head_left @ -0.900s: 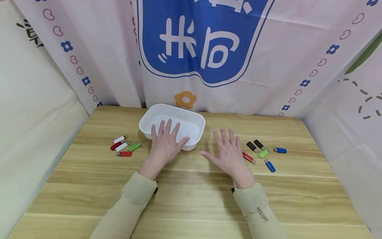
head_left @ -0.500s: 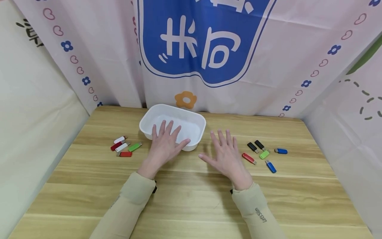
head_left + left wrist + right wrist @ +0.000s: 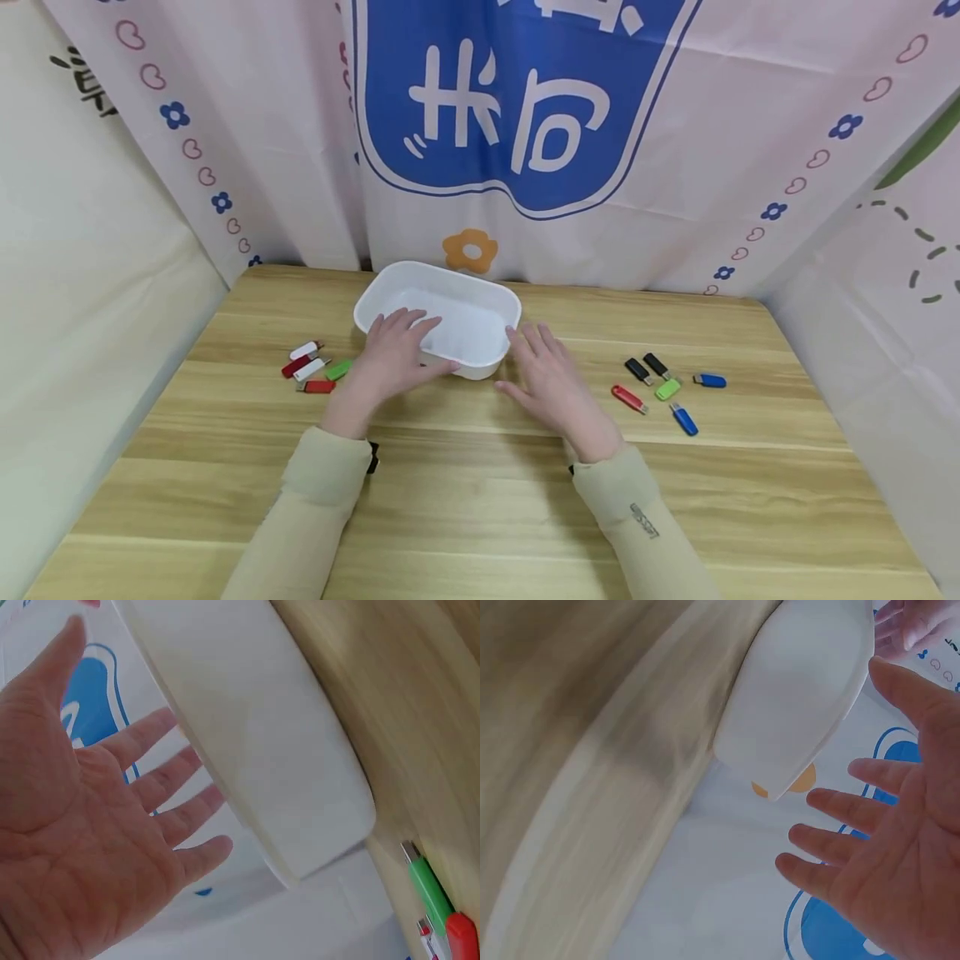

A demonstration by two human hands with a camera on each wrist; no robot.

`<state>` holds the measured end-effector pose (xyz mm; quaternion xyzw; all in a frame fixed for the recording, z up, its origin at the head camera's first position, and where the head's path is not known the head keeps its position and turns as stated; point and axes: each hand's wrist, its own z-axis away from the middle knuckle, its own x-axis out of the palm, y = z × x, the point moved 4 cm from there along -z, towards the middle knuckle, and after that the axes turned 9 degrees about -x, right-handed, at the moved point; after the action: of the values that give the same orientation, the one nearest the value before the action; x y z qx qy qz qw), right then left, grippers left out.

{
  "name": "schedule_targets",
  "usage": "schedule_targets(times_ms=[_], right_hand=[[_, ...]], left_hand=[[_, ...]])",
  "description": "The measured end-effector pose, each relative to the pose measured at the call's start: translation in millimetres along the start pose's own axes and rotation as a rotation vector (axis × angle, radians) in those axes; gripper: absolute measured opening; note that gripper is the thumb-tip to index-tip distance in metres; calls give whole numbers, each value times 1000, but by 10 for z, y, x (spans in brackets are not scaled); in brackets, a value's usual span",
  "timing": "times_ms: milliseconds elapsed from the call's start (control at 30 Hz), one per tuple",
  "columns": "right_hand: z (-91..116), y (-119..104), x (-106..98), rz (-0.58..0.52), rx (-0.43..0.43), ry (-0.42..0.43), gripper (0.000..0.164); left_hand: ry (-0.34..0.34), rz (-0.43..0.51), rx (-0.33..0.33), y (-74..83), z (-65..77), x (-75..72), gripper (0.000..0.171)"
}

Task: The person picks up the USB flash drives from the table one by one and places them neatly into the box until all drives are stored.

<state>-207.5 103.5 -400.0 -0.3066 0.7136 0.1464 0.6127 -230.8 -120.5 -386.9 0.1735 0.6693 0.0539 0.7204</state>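
A white rectangular plastic tub [image 3: 468, 329] stands at the back middle of the wooden table, with nothing visible inside it. My left hand [image 3: 390, 358] hovers over its near left rim, fingers spread and slightly bent. In the left wrist view the fingertips of that hand [image 3: 112, 802] overlap the tub's rim. To the right of the tub, my right hand [image 3: 553, 379] reaches toward its right end, fingers loosely extended. The right wrist view shows this palm [image 3: 900, 847] holding nothing, the thumb close to the tub's edge [image 3: 802, 697].
Left of the tub lie several USB sticks, among them a green one [image 3: 339, 370] and a red one [image 3: 318, 387]. More are scattered on the right: red [image 3: 628, 399], black [image 3: 637, 371], green [image 3: 667, 389] and blue [image 3: 684, 419]. A printed curtain [image 3: 300, 167] hangs behind the table [image 3: 480, 517].
My left hand has drawn back and to the left, its fingers bending more. My right hand has moved left toward the tub, its fingers closer together. The tub and USB sticks stay in place.
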Motion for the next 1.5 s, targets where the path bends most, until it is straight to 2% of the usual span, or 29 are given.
schedule_targets(times_ms=[267, 500, 600, 833, 1100, 1333, 1500], right_hand=[[-185, -168, 16, 26, -137, 4, 66], [-285, -283, 66, 55, -261, 0, 48], [-291, -298, 93, 48, -275, 0, 40], [-290, -308, 143, 91, -292, 25, 30], [-295, -314, 141, 127, -278, 77, 18], [-261, -312, 100, 99, -269, 123, 9], [-223, -307, 84, 80, -251, 130, 7]], left_hand=[[6, 10, 28, -145, 0, -19, 67], [35, -32, 40, -210, -8, -26, 51], [56, -29, 29, -233, -11, -30, 41], [58, -2, -28, -304, -7, -57, 48], [43, 27, -65, -326, -2, -92, 22], [29, 9, -33, -320, 5, -121, 14], [13, 12, -1, -325, 18, -125, 14]])
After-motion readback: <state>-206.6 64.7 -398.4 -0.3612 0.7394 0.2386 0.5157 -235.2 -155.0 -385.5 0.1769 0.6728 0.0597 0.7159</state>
